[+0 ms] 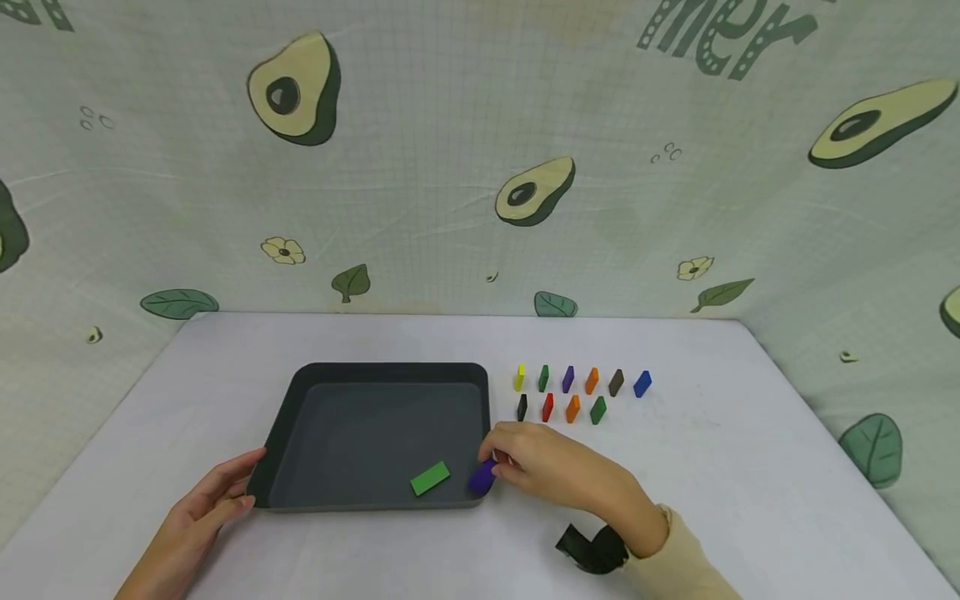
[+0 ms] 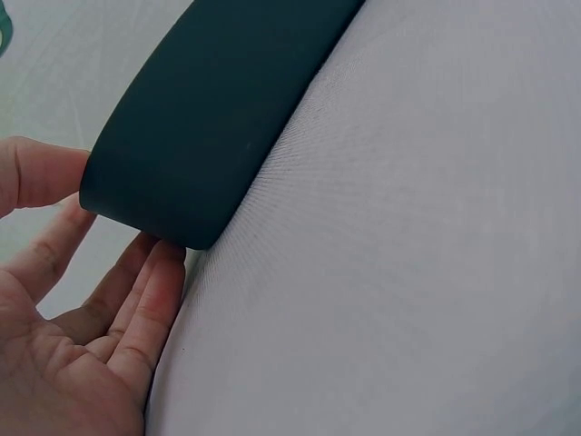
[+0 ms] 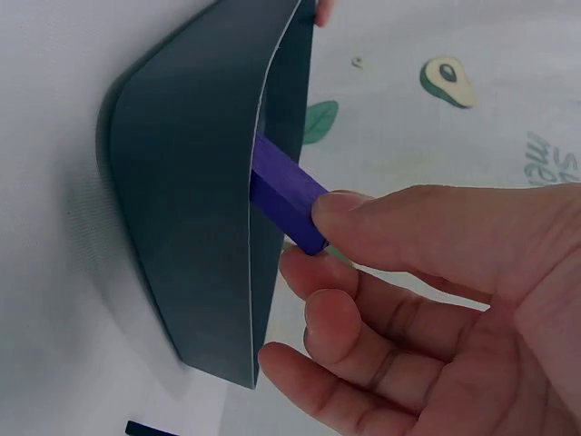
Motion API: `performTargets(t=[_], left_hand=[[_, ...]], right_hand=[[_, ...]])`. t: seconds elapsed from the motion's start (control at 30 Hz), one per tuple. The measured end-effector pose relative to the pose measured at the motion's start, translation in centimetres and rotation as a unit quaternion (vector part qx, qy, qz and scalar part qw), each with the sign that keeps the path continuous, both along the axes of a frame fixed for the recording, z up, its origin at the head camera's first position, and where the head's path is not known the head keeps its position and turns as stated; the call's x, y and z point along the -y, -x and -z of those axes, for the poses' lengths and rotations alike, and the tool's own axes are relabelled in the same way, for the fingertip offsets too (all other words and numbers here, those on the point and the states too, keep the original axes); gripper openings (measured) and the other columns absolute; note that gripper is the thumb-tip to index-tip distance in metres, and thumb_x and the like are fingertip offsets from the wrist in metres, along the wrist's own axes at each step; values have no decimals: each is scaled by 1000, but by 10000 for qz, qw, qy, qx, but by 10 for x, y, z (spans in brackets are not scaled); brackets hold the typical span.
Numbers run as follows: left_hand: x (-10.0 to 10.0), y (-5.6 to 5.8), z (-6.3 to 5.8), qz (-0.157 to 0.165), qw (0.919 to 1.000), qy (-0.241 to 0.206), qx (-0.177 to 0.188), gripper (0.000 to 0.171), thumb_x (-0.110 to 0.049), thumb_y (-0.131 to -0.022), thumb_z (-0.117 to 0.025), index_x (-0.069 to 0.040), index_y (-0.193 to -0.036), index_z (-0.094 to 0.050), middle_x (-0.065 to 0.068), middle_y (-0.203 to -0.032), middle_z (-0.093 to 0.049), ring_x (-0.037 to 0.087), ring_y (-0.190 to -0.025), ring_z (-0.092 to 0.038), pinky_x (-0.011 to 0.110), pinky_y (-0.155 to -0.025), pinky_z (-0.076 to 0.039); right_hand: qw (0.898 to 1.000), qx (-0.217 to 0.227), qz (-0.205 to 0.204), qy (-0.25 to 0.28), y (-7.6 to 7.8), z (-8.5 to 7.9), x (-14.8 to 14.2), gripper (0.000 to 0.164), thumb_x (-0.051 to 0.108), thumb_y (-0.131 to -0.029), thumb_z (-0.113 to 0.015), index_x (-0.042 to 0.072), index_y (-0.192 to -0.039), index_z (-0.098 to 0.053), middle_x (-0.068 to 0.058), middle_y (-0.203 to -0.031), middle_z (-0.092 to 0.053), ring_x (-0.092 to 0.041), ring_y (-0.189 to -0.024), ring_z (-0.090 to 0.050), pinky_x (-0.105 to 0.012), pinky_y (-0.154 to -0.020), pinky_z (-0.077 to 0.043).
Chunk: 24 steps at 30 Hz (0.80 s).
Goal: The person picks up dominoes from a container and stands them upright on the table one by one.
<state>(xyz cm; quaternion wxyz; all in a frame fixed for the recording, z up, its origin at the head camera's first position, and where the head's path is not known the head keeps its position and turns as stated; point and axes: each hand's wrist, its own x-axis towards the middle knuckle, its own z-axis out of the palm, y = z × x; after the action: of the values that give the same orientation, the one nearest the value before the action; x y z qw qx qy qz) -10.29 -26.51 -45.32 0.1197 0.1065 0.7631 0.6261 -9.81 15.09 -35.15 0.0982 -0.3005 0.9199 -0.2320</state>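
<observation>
My right hand [image 1: 536, 458] is at the near right corner of a dark grey tray [image 1: 375, 506]. Between its thumb and fingertips it pinches a purple block [image 1: 482, 477], tilted, one end inside the rim in the right wrist view. A green block [image 1: 430, 478] lies on the tray floor, left of the purple one. At the tray's near left corner, my left hand [image 1: 198, 517] touches the outer wall with extended fingers; in the left wrist view the fingertips [image 2: 168, 259] meet the wall's lower edge.
Right of the tray, two rows of small upright blocks stand on the white table [image 1: 720, 467], among them a yellow block [image 1: 520, 377], a red block [image 1: 548, 407] and a blue block [image 1: 642, 384]. A black strap [image 1: 592, 550] is by the right wrist. Avocado-print cloth [image 1: 420, 208] hangs behind.
</observation>
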Motion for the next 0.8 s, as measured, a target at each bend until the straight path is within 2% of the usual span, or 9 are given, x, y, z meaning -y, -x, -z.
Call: performTargets(t=[0.33, 0.53, 0.8], left_hand=[[-1, 0, -1, 110, 9999, -124, -46, 50, -5, -98, -43, -5, -145, -27, -18, -129, -49, -7, -109, -51, 8, -82, -42], [0, 0, -1, 39, 10000, 40, -7, 50, -7, -98, -44, -6, -145, -28, -19, -129, -46, -8, -109, -50, 7, -81, -42], [-1, -1, -2, 120, 9998, -100, -84, 49, -5, -98, -42, -4, -145, -27, -18, -129, -48, -7, -109, -51, 8, -82, -42]], right_hand=[[9998, 67, 149, 70, 0, -1, -5, 19, 3, -87, -59, 11, -103, -62, 5, -94, -57, -1, -77, -50, -14, -67, -47], [9997, -164, 134, 93, -1, -1, -8, 18, 4, -90, -56, 12, -106, -60, 5, -96, -56, -2, -78, -49, -14, -67, -47], [9990, -315, 306, -3, -1, -3, -12, 17, 7, -92, -56, 12, -108, -60, 5, -100, -56, -1, -83, -53, -17, -74, -50]])
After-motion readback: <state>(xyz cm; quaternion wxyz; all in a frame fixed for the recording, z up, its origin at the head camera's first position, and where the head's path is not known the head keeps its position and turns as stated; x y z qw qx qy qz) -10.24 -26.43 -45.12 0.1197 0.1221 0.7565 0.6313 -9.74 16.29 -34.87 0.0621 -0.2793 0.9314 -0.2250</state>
